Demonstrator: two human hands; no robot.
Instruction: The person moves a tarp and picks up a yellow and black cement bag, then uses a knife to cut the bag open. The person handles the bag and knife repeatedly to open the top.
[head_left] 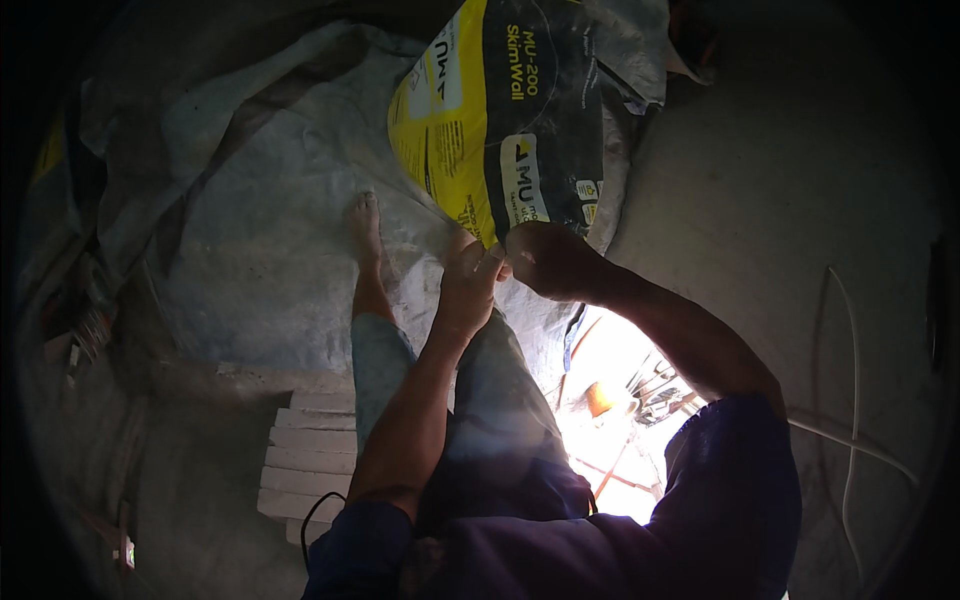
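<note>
A large yellow and black printed sack (pixel 560 85) lies ahead of me, its near end narrowing towards my body. My left hand (pixel 470 285) pinches the sack's near corner between thumb and fingers. Right beside it, my right hand (pixel 552 262) is closed on the same edge, the fingers curled under and partly hidden. Both hands almost touch each other at the corner. Whether the sack is torn there cannot be seen.
A crumpled grey sheet (pixel 260 220) covers the floor under the sack and my bare foot (pixel 367 215). White blocks (pixel 310 450) are stacked at the lower left. Glaring light falls on some clutter (pixel 655 390) beside my right leg. A white cable (pixel 855 400) loops at the right.
</note>
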